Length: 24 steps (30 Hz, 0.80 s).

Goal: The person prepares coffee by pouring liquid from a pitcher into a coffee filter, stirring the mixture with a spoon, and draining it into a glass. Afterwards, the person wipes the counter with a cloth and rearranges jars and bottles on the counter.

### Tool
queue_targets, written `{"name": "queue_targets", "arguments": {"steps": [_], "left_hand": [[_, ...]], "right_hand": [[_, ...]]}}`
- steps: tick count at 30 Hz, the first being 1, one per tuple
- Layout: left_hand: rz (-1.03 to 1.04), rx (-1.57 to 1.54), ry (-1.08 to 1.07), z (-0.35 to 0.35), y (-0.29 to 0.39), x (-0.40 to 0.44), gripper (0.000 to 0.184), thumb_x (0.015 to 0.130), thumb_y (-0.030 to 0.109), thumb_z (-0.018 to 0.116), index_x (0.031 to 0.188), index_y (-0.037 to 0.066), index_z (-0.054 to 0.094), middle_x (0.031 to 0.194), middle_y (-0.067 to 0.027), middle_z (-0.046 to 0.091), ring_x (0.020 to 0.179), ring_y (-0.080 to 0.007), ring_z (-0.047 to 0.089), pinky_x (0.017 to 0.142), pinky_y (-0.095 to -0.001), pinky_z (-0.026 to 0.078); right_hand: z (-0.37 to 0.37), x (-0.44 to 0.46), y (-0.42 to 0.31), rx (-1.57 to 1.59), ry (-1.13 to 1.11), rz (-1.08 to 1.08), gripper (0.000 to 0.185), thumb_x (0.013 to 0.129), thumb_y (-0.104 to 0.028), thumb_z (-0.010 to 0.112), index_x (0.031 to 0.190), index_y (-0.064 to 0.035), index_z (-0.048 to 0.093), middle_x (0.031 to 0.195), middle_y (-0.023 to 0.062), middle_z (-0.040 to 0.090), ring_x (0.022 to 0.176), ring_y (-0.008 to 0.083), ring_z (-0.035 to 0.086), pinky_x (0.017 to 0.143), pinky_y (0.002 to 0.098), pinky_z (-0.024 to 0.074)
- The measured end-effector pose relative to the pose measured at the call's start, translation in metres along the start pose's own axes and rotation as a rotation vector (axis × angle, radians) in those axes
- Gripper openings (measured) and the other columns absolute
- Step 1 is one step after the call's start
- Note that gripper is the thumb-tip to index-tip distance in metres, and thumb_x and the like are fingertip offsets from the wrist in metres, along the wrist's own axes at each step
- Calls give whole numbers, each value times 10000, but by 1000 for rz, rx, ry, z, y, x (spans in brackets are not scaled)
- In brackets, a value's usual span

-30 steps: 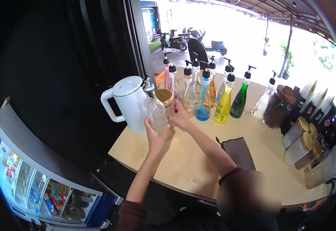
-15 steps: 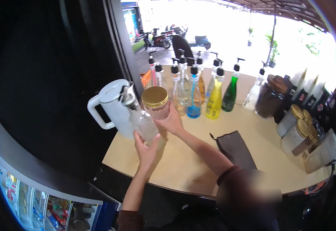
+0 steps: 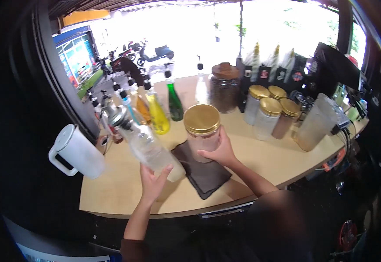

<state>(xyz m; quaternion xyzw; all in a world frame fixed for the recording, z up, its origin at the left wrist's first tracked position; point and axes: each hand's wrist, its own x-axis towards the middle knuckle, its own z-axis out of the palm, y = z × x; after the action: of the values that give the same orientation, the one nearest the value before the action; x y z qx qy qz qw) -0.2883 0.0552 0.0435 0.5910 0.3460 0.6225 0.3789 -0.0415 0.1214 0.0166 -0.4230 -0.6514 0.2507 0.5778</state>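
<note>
My left hand (image 3: 152, 181) is wrapped round the lower part of a clear glass bottle (image 3: 149, 148) with a metal-and-black top. The bottle leans to the left and holds something pale. In my right hand (image 3: 221, 150) is a clear jar (image 3: 199, 144) with a gold lid, brownish contents showing below the lid. Both are above a dark folded cloth (image 3: 208, 177) on the wooden counter (image 3: 260, 163); whether the jar touches the cloth I cannot tell.
A white pitcher (image 3: 79, 150) stands at the left. Pump bottles, including a yellow one (image 3: 157, 115) and a green one (image 3: 174, 102), line the back. To the right are a dark-filled jar (image 3: 224, 94), gold-lidded jars (image 3: 267, 118), stacked cups (image 3: 254, 65) and a cloudy plastic pitcher (image 3: 316, 124).
The view has swung to the right. Both hands have carried the bottle and the jar rightward, away from the white pitcher, to above the dark cloth.
</note>
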Motion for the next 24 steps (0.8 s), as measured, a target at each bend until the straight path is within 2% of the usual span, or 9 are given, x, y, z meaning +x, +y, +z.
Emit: {"name": "queue_targets", "arguments": {"steps": [2, 4, 6, 8, 11, 18, 24], "left_hand": [[-41, -16, -124, 39, -11, 13, 634, 798, 14, 702, 1315, 3, 335, 1248, -130, 494, 1158, -197, 508, 978, -347, 425], [-35, -63, -200, 78, -27, 23, 627, 799, 18, 704, 1306, 11, 334, 1232, -126, 505, 1150, -193, 515, 973, -346, 433], [-25, -112, -274, 113, -38, 34, 621, 800, 23, 706, 1296, 18, 333, 1216, -123, 515, 1141, -189, 523, 969, -346, 442], [-1, -62, -348, 148, -49, 43, 624, 804, 31, 706, 1291, 27, 316, 1220, -124, 513, 1143, -192, 523, 957, -346, 457], [-17, -162, -392, 195, -74, 55, 601, 807, 35, 705, 1263, 28, 314, 1200, -132, 519, 1119, -203, 533, 937, -356, 473], [67, 12, -397, 261, -117, 84, 529, 802, 100, 722, 1194, 11, 377, 1121, -152, 558, 1065, -210, 556, 853, -343, 502], [12, -44, -316, 289, -127, 105, 531, 792, 123, 735, 1179, 7, 390, 1092, -165, 577, 1010, -209, 585, 816, -335, 511]], "right_hand": [[-44, -17, 1, -18, 35, -2, 938, 565, -208, 869, 1317, -26, 338, 1243, 153, 501, 1184, 237, 492, 993, 382, 414], [-84, -33, -5, 82, 109, 145, 975, 557, -169, 869, 1346, -25, 314, 1255, 156, 492, 1191, 233, 488, 1009, 376, 407], [-117, -48, -1, 82, 176, 140, 970, 550, -133, 866, 1341, -19, 317, 1252, 147, 494, 1196, 226, 483, 1020, 374, 401], [-149, -60, 5, 72, 272, 38, 951, 550, -133, 865, 1326, -12, 328, 1246, 136, 499, 1193, 225, 481, 1018, 369, 399], [-192, -80, 12, -23, 345, 70, 897, 559, -126, 859, 1294, -25, 357, 1234, 111, 499, 1181, 212, 482, 1010, 360, 397], [-249, -103, 28, -81, 486, 143, 817, 586, -45, 836, 1249, -35, 359, 1217, 101, 485, 1158, 217, 483, 1006, 342, 390], [-259, -100, 61, -58, 558, 100, 912, 598, -101, 857, 1307, 5, 293, 1271, 145, 428, 1209, 237, 431, 1039, 351, 343]]}}
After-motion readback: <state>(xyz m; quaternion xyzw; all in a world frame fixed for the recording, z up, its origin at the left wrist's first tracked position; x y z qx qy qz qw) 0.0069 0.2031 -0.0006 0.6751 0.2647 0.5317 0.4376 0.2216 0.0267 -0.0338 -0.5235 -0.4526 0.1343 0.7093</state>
